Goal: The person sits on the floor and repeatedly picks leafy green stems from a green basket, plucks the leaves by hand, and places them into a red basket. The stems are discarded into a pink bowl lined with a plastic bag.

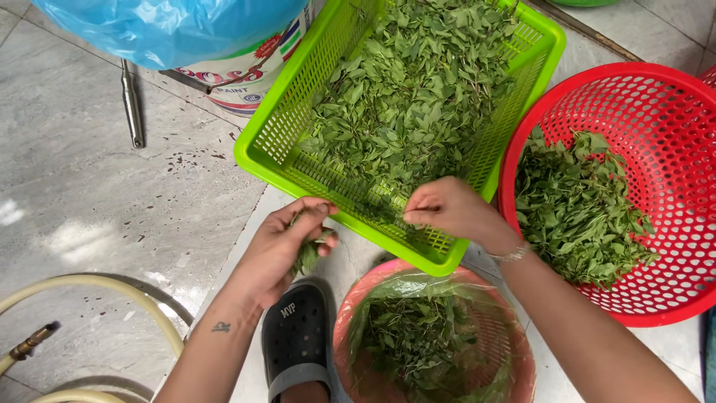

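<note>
My left hand [283, 242] is closed around a small bunch of green leaves [308, 254], just outside the near left wall of the lime-green rectangular basket [280, 127]. My right hand [451, 209] reaches into that basket's near corner, its fingertips pinched on a leafy sprig. A big heap of green leaves and stems [410, 97] fills the basket. On the right, a red round basket [671, 119] holds a pile of picked leaves [578, 209]. Below my hands sits a pink round basket [347, 313] lined with clear plastic, containing stems and leaves [414, 339].
A black clog [297, 336] on a foot rests between my arms. A white paint bucket [246, 78] with a blue plastic bag [164, 26] stands at the back. A metal rod [132, 104] lies on the grey tiled floor. A pale hose [97, 287] with brass fitting curves at lower left.
</note>
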